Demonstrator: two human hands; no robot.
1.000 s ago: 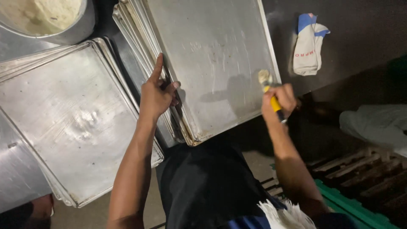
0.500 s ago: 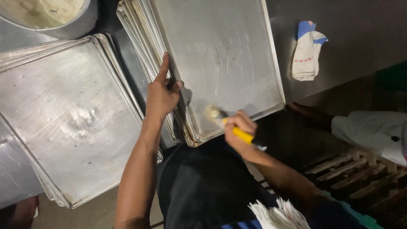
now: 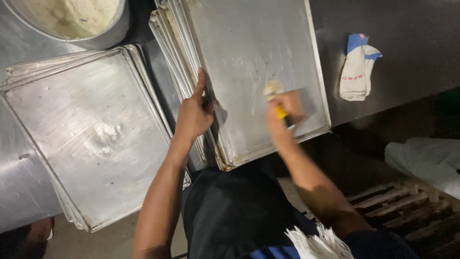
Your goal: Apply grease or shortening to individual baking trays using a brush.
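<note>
Right hand (image 3: 286, 109) clenched on a yellow-handled brush (image 3: 276, 97), blurred, over the top tray (image 3: 254, 72); left hand (image 3: 194, 115) gripping that tray's left edge. Best kept braced, strokes even into corners. Beside: second tray stack (image 3: 91, 134) on the counter (image 3: 19, 182). Farther: folded cloth (image 3: 357, 67), metal bowl (image 3: 108, 36).

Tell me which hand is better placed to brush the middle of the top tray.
Right. The right hand already holds the yellow-handled brush over the top tray, while the left hand grips the tray's left edge.
</note>
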